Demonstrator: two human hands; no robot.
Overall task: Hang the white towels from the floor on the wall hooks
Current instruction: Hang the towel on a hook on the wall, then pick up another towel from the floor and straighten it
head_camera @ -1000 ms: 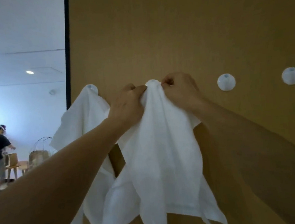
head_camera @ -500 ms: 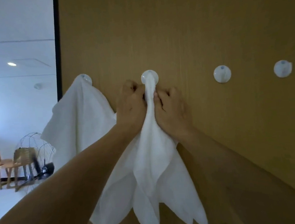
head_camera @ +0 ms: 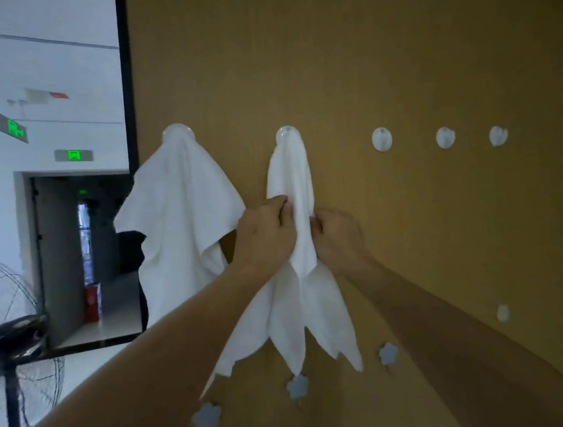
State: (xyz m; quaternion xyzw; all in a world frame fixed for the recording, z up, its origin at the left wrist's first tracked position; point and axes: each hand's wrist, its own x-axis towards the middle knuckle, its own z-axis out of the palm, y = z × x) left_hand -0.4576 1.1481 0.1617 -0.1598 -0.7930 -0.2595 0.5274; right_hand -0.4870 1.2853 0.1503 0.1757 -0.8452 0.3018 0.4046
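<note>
A first towel (head_camera: 182, 222) hangs spread from the leftmost hook (head_camera: 177, 131) near the wall's (head_camera: 395, 50) left edge. Beside it, a second towel (head_camera: 293, 191) drapes from the next hook (head_camera: 287, 133), its long axis vertical, running up from both hands. The left hand (head_camera: 265, 235) pinches its left fold; the right hand (head_camera: 338, 235), equally near, has fingers curled on its right side. To the right, three bare hooks (head_camera: 382, 139) offer open room. No towels on the floor are in view.
</note>
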